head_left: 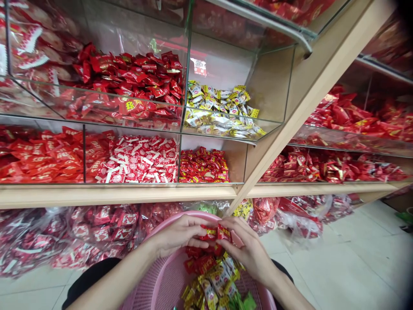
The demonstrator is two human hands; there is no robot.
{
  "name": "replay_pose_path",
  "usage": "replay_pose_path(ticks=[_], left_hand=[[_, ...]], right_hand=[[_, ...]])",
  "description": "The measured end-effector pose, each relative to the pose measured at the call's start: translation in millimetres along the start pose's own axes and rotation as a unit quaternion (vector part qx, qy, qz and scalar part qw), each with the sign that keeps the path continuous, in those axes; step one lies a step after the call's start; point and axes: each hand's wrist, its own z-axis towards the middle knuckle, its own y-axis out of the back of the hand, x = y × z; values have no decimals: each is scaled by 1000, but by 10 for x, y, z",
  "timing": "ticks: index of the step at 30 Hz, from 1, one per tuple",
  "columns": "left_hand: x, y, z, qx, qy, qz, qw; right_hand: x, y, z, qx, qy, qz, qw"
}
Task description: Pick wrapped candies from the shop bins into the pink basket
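Observation:
My left hand (pixel 177 236) and my right hand (pixel 247 247) meet over a pink basket (pixel 161 280) on my lap. Both are closed on small red wrapped candies (pixel 215 233), pinched between the fingertips. Below the hands, inside the basket, lie more red candies (pixel 200 261), several yellow-wrapped ones (pixel 213 286) and a few green ones (pixel 245 301).
Glass-fronted bins on a wooden shelf unit (pixel 129 194) hold red candies (pixel 135 82), yellow-and-white candies (pixel 219 110) and red-and-white candies (pixel 138 160). Clear bags of red sweets (pixel 84 234) lie on the tiled floor (pixel 355 267) under the shelf. More bins run off to the right (pixel 338 165).

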Motion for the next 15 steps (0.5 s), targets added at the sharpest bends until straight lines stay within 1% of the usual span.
replay_pose_path(ticks=[3,6,9,12,15], left_hand=[[-22,-9,-10,6,-17,11,1000],[-14,-25,1,11,-11,7,1000],[18,-25,27,7,-6,-20,1000],[43,13,48,-32,-13,-57,998],[39,65,50,-69,-19,-93,993]], right_hand=[[27,25,-6,-1,3,-8,1000],[105,18,51,33,18,-28,999],[153,-20,170,69,32,-60,995],[144,-49,311,93,35,-86,991],[134,-50,420,99,37,-99,989]])
